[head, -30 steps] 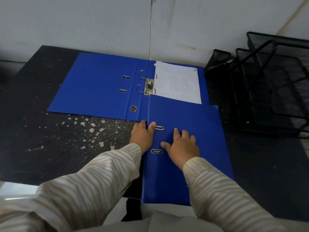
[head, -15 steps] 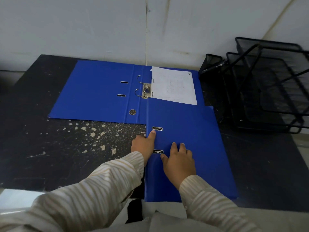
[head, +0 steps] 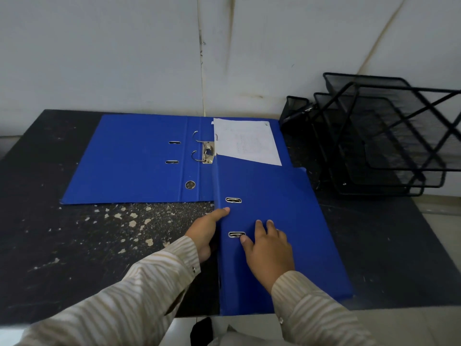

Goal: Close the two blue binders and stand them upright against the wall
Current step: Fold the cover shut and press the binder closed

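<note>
A closed blue binder [head: 279, 208] lies flat at the table's front, partly over the corner of a second blue binder [head: 134, 158] that lies open against the wall. The open one shows its metal ring mechanism [head: 205, 152] and a white sheet [head: 247, 141] on its right half. My left hand [head: 205, 232] grips the closed binder's spine edge, thumb on the cover. My right hand [head: 268, 248] rests flat on that cover beside the lower metal slot, fingers spread.
The table [head: 74, 245] is black with pale chipped spots at its middle left. Black mesh paper trays [head: 389, 136] stand at the back right against the white wall [head: 124, 58]. The closed binder overhangs the table's front edge.
Both hands have slid back toward me along the closed binder. The head camera has tilted up, so more wall shows.
</note>
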The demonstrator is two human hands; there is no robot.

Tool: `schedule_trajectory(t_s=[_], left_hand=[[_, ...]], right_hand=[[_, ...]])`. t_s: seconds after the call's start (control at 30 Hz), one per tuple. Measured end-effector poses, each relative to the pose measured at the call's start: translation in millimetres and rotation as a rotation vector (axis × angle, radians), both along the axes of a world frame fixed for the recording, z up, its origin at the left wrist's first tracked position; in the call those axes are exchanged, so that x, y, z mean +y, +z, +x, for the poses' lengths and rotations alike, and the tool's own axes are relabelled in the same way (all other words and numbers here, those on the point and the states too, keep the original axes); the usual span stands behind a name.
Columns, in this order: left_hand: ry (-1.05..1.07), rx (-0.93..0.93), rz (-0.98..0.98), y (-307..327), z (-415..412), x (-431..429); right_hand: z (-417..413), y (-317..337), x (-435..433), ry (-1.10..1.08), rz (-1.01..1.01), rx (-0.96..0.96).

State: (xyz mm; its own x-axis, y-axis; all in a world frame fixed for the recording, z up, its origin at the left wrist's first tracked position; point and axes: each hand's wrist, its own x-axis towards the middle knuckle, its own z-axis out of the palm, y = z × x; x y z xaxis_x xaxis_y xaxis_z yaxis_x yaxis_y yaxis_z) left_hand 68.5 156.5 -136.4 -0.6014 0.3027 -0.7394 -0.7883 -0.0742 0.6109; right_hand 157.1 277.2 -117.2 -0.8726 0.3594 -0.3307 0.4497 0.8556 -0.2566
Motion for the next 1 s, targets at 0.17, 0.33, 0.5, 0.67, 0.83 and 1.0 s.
schedule_trajectory(t_s=[0.17,0.33,0.5,0.67,0.83,1.0], left_hand=[[-0.121,0.043,0.137,11,6,-6],[-0.061,0.109,0.181,27,13,-4],[-0.002,0.189,0.232,42,27,-1],[0.024,0.281,0.300,60,47,1],[0.032,0.374,0.343,76,70,-3],[0.068,0.452,0.381,90,85,-6]], right_hand=[[0,10,-2,-0.017,-0.029,0.042],[3,24,-4,0.017,-0.077,0.079],[15,42,-2,0.023,-0.153,0.140],[37,56,-3,0.035,-0.208,0.216],[59,64,-3,0.066,-0.281,0.296],[75,67,-2,0.062,-0.370,0.382]])
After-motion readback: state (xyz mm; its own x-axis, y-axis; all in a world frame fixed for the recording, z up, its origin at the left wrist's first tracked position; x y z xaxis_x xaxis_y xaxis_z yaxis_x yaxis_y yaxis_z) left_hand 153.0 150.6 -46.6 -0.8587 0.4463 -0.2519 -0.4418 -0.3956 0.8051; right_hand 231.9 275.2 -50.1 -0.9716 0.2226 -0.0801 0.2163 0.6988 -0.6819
